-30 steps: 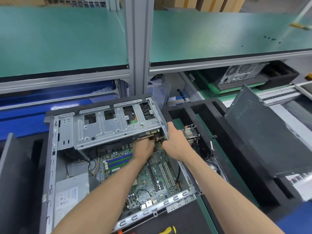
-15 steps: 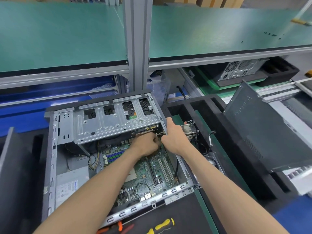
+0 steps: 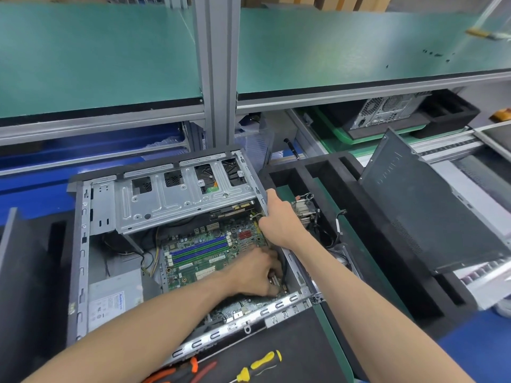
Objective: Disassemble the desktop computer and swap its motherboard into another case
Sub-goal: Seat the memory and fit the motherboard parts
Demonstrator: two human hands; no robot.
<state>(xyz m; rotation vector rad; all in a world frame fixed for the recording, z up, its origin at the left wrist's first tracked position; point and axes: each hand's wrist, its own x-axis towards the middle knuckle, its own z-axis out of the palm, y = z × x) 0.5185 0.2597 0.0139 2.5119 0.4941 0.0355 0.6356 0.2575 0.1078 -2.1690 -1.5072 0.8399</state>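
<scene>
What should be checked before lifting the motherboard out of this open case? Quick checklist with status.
1. Side panel off, access clear: ok.
2. Heatsink off the board, lying in the foam tray: ok.
3. Drive cage out of the lift path: not ok, it overhangs the far edge of the motherboard.
4. Cables unplugged: cannot tell; left hand covers the near right corner, and a yellow-black bundle runs at the board's left edge.
5. Case steadied: ok, right hand grips its right rail.
6. Mounting screws out: cannot tell; yellow screwdriver lies in front.
</scene>
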